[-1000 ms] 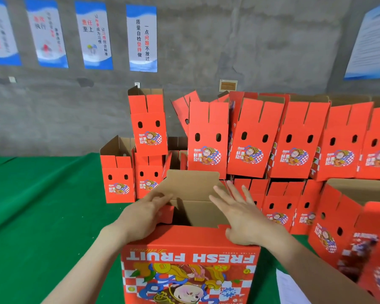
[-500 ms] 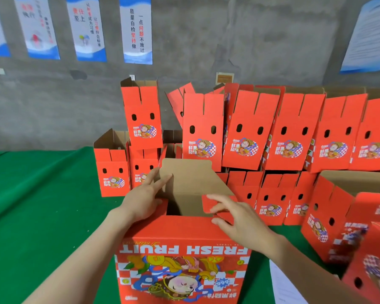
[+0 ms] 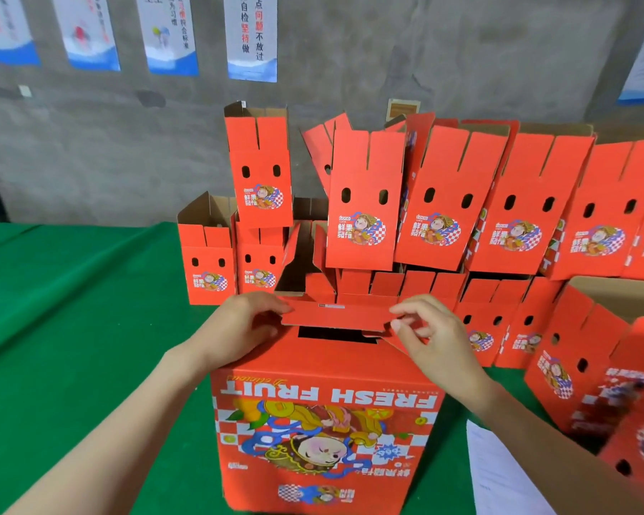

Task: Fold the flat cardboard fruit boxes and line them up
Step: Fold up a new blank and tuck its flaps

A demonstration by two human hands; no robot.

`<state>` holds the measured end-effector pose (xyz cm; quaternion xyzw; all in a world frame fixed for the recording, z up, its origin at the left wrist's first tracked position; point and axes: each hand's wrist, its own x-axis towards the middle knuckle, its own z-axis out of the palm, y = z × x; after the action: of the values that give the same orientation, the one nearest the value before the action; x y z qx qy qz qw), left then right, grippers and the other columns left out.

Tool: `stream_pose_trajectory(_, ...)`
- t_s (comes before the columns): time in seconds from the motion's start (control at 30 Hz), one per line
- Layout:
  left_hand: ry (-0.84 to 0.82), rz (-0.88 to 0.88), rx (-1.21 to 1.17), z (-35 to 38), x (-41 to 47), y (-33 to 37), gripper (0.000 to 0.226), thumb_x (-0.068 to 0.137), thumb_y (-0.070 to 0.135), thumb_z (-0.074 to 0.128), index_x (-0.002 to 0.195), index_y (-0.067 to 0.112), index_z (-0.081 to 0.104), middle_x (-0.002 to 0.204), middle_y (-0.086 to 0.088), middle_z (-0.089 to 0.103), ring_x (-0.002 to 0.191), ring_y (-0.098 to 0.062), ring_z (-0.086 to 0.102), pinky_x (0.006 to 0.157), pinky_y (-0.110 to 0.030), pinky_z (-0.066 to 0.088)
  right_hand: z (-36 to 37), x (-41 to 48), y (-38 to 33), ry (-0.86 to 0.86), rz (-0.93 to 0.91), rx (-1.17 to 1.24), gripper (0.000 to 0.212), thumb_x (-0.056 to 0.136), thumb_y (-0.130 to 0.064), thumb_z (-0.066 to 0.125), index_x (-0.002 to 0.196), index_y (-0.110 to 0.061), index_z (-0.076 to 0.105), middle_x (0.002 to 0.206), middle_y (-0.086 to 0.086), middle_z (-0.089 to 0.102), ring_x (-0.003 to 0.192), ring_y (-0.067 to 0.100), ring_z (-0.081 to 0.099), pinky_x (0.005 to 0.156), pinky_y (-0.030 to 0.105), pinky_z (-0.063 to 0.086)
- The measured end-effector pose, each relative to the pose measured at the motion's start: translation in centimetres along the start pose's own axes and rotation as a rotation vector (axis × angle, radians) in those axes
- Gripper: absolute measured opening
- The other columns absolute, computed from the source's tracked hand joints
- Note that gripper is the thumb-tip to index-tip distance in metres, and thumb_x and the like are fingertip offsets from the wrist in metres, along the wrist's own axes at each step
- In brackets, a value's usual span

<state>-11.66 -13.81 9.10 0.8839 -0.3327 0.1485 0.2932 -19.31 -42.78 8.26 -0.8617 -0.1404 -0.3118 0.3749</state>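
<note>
A red cardboard fruit box printed FRESH FRUIT stands upside down on the green table right in front of me. Its far flap is folded down nearly flat over the opening, leaving a dark gap. My left hand grips the flap's left end, fingers curled over its edge. My right hand pinches a small red side flap at the right corner, beside the far flap's right end.
Several folded red boxes stand and lean in stacked rows behind, across the middle and right. More boxes crowd the right side. A white paper lies at the lower right. The green cloth stretches left; a grey wall with posters rises behind.
The far brown flap, upright a second ago, has been folded down over the opening. Both hands moved onto the top edge; my right hand took hold of the side flap.
</note>
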Motion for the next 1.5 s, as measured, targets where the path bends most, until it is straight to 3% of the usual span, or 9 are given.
stream_pose_trajectory(0.2,-0.037,-0.069,0.035,-0.1,-0.5,0.3,0.05,0.081,-0.008,0.052,0.118,0.02,0.068,0.132,0.001,0.058,0.123,-0.013,0.051,0.104,-0.013,0.028,0.4,2.3,0.6,-0.297,0.231,-0.165,0.026,0.088,-0.037,0.063,0.113,-0.028,0.064,0.106,-0.019,0.056,0.099,0.005,0.047,0.079,0.017,0.035)
stream_pose_trajectory(0.33,-0.031,-0.1,-0.007,0.1,-0.2,0.5,0.021,0.092,0.023,0.06,0.109,0.022,0.072,0.125,0.003,0.063,0.116,-0.009,0.055,0.099,-0.019,0.037,0.0,3.5,0.6,-0.49,0.268,-0.212,0.034,0.084,-0.038,0.067,0.116,-0.028,0.064,0.113,-0.017,0.054,0.107,0.005,0.045,0.089,0.023,0.036)
stream_pose_trajectory(0.57,-0.017,-0.083,0.219,0.5,0.7,0.4,0.025,0.08,0.045,0.069,0.098,0.029,0.076,0.119,0.011,0.061,0.111,-0.018,0.044,0.096,-0.023,0.025,-0.6,5.0,0.7,-0.698,0.31,-0.33,0.035,0.082,-0.034,0.07,0.113,-0.038,0.056,0.113,-0.018,0.046,0.1,0.003,0.042,0.077,0.022,0.033)
stream_pose_trajectory(0.7,-0.067,-0.165,0.054,0.5,1.3,0.5,0.022,0.076,0.033,0.077,0.094,0.021,0.072,0.12,0.002,0.06,0.128,-0.015,0.04,0.101,-0.02,0.026,-0.7,5.8,0.6,-0.745,0.29,-0.37,0.028,0.083,-0.037,0.07,0.105,-0.041,0.053,0.098,-0.023,0.045,0.084,-0.003,0.042,0.065,0.017,0.031)
stream_pose_trajectory(0.77,-0.132,-0.234,-0.056,0.4,1.3,0.5,0.028,0.078,0.031,0.076,0.101,0.021,0.064,0.108,0.004,0.061,0.11,-0.015,0.054,0.091,-0.016,0.04,-0.7,6.2,0.4,-0.752,0.291,-0.361,0.019,0.084,-0.04,0.068,0.096,-0.043,0.054,0.089,-0.026,0.043,0.073,-0.007,0.041,0.06,0.015,0.029)
stream_pose_trajectory(0.83,-0.175,-0.295,-0.077,0.4,1.4,0.4,0.037,0.079,0.033,0.075,0.11,0.024,0.057,0.104,0.007,0.058,0.1,-0.015,0.056,0.094,-0.031,0.046,-0.6,6.3,0.5,-0.746,0.283,-0.341,0.016,0.084,-0.038,0.068,0.091,-0.043,0.054,0.097,-0.022,0.05,0.075,-0.009,0.045,0.064,0.015,0.033)
stream_pose_trajectory(0.97,-0.261,-0.374,0.053,0.3,1.9,0.4,0.057,0.078,0.042,0.072,0.128,0.028,0.049,0.114,0.005,0.045,0.118,-0.022,0.043,0.103,-0.041,0.038,-0.1,6.3,0.6,-0.743,0.275,-0.377,0.019,0.083,-0.035,0.07,0.09,-0.037,0.052,0.114,-0.012,0.054,0.108,0.009,0.049,0.087,0.026,0.036)
stream_pose_trajectory(1.13,-0.355,-0.411,0.233,0.9,3.0,1.2,0.082,0.073,0.045,0.073,0.143,0.03,0.034,0.132,-0.006,0.036,0.128,-0.033,0.029,0.106,-0.043,0.032,0.9,5.6,0.2,-0.732,0.256,-0.522,0.024,0.084,-0.039,0.068,0.092,-0.032,0.046,0.108,-0.006,0.045,0.1,0.017,0.05,0.086,0.033,0.042)
stream_pose_trajectory(1.5,-0.358,-0.434,0.324,1.7,3.1,1.6,0.086,0.073,0.045,0.073,0.145,0.027,0.029,0.134,-0.009,0.032,0.129,-0.036,0.024,0.105,-0.045,0.033,1.9,4.1,-0.6,-0.638,0.22,-0.716,0.024,0.089,-0.041,0.06,0.093,-0.026,0.042,0.114,0.001,0.042,0.085,0.024,0.049,0.07,0.034,0.035)
